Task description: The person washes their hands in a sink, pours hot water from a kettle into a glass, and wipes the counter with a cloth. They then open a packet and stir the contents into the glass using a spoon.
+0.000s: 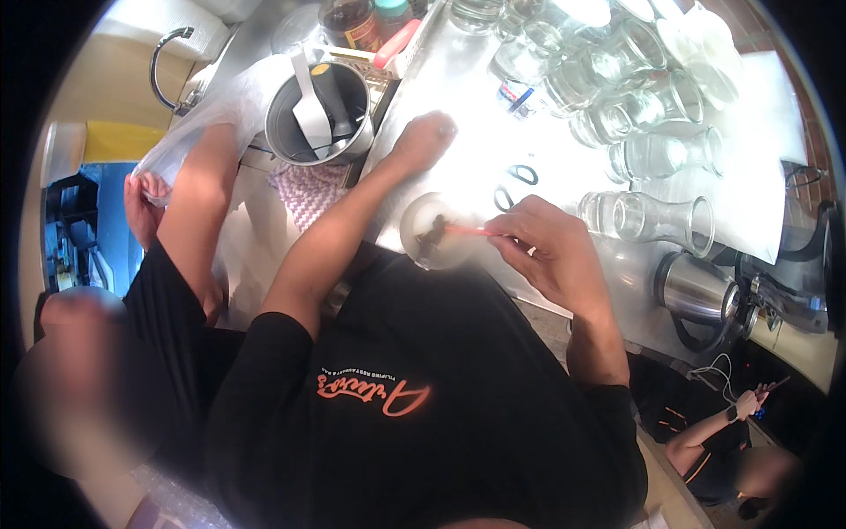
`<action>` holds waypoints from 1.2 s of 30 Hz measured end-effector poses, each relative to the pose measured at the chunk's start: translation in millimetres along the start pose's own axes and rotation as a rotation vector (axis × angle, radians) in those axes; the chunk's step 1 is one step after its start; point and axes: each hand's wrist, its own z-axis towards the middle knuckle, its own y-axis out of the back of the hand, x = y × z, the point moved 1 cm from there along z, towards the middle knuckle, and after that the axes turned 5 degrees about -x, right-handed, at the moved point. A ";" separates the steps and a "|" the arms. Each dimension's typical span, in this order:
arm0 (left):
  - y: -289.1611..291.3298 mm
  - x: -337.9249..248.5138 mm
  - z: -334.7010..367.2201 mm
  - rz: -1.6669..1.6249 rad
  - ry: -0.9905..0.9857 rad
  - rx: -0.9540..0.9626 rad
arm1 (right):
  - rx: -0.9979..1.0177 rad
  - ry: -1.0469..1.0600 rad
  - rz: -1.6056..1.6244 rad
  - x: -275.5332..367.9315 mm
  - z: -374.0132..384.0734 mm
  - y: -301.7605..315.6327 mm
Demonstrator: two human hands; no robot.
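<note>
Bright light washes out the steel desk [458, 97] running up the middle of the frame. At upper left a curved tap [163, 66] rises over a pale wall. Brick wall [797, 88] shows at upper right, and a blue patch [110, 220] at far left.

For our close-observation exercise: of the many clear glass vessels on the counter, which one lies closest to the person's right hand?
The carafe lying on its side just right of the right hand; the other carafes cluster farther up the counter.
</note>
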 end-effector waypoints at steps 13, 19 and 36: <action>25.4 -12.1 -20.4 -0.072 0.101 -0.040 | -0.003 0.020 -0.033 8.6 5.1 -2.6; 38.0 -8.3 -30.7 -0.089 0.143 -0.071 | -0.030 -0.004 -0.029 8.1 5.1 -7.1; 71.3 -39.3 -79.4 -0.174 0.085 -0.337 | 0.085 -0.173 1.652 -77.8 -10.3 -38.7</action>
